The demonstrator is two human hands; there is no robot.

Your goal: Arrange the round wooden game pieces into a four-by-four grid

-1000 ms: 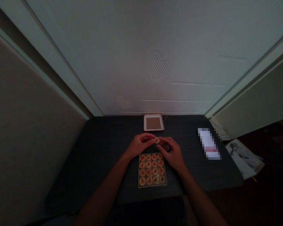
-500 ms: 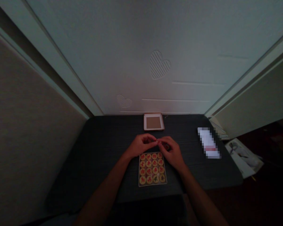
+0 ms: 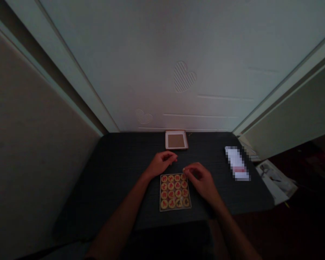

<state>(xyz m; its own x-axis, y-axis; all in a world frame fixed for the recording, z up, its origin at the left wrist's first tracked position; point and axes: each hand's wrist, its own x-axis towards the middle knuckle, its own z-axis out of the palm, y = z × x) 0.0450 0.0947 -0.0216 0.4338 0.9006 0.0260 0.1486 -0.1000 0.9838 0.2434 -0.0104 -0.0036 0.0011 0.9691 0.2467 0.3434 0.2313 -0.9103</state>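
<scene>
A shallow square box (image 3: 162,207) of round wooden Chinese chess pieces (image 3: 170,186) lies on the dark table between my forearms. Most pieces carry red characters; two in the front row look dark-marked. Over the box's far right corner, my right hand (image 3: 202,178) pinches a small pale chess piece (image 3: 183,169) between thumb and fingertips. My left hand (image 3: 161,163) hovers just beyond the far left edge of the box, thumb and fingers closed together. Whatever it may hold is hidden by the fingers.
An open box lid (image 3: 176,147) with a brown inside rests at the table's back edge, by the white panel (image 3: 141,72) with embossed hearts. A blurred-out bright phone-like object (image 3: 237,162) lies on the right. Papers (image 3: 277,182) sit beyond the table's right edge.
My hands, which met at the fingertips beyond the box, have parted. The right came nearer and down to the box's far right corner with the piece; the left shifted slightly left.
</scene>
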